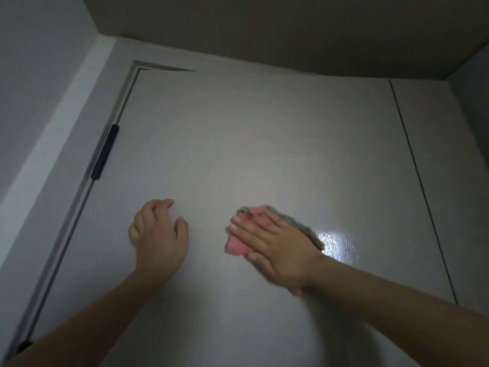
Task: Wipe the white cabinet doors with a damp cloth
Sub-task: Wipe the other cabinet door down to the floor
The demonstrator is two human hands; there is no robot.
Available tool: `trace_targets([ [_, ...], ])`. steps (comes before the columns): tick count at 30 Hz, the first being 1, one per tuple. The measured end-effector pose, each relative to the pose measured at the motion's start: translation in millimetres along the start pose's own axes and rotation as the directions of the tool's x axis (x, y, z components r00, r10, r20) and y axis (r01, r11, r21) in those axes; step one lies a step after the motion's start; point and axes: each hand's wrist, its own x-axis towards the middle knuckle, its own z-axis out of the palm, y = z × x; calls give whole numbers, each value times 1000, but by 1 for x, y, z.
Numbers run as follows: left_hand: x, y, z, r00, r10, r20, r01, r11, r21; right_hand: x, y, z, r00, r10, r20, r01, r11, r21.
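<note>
Dim corner, white cabinet door point(264, 144) fills view, glossy with a bright glare patch, black hinge point(104, 152) at its left edge. Right hand point(275, 247) presses flat, fingers straight, on a pink cloth point(236, 246) with green edging, mid-door. Left hand point(158, 234) loosely curled, fingertips touching door, holding nothing.

Nothing to read here: no words, labels, brand marks, numbers or signs anywhere in view. The white cabinet door point(264, 154) carries no lettering, and the pink cloth point(238, 245) shows no tag or print that can be made out.
</note>
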Motion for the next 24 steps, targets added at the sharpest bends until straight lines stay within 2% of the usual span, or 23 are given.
trace_targets([
  [1,2,0,1,1000,19,-2,-19,1000,9,2,19,-2,998,55,-25,-55,998,-20],
  [2,2,0,2,1000,31,1,-31,999,15,6,41,-5,982,178,-70,-179,984,-16],
  [3,5,-1,3,999,39,-3,-39,999,19,13,65,-8,933,339,-124,-342,940,-4],
  [5,10,-4,2,998,64,-10,-64,998,29,24,97,-13,760,635,-142,-634,771,56],
  [6,14,-9,4,997,78,-14,-78,996,45,34,94,-7,702,696,-147,-693,716,84],
  [7,18,-13,6,996,90,-14,-89,995,55,44,82,0,698,701,-147,-696,712,92],
  [8,21,-17,6,995,96,-17,-95,993,64,52,61,8,758,634,-151,-631,772,78],
  [10,25,-26,7,995,97,-28,-95,992,84,55,17,26,911,380,-158,-374,925,64],
  [12,27,-32,6,994,106,-12,-104,988,114,51,9,37,966,191,-175,-183,981,63],
  [13,26,-31,9,993,117,-2,-116,985,126,49,19,36,969,185,-167,-178,983,55],
  [15,28,-37,6,991,131,-2,-129,980,148,58,40,37,933,313,-177,-307,950,61],
  [18,29,-44,5,994,105,-8,-102,983,155,81,66,38,777,602,-183,-586,798,138],
  [20,39,-61,-3,996,88,-28,-82,983,162,113,54,39,716,669,-197,-640,743,197],
  [21,45,-68,-7,996,83,-37,-76,984,164,127,41,39,729,654,-202,-624,757,196],
  [22,50,-74,-10,996,78,-44,-70,984,164,138,23,39,784,580,-220,-555,814,169],
  [24,60,-84,-16,995,77,-59,-67,984,163,153,-11,45,921,301,-246,-283,953,106],
])
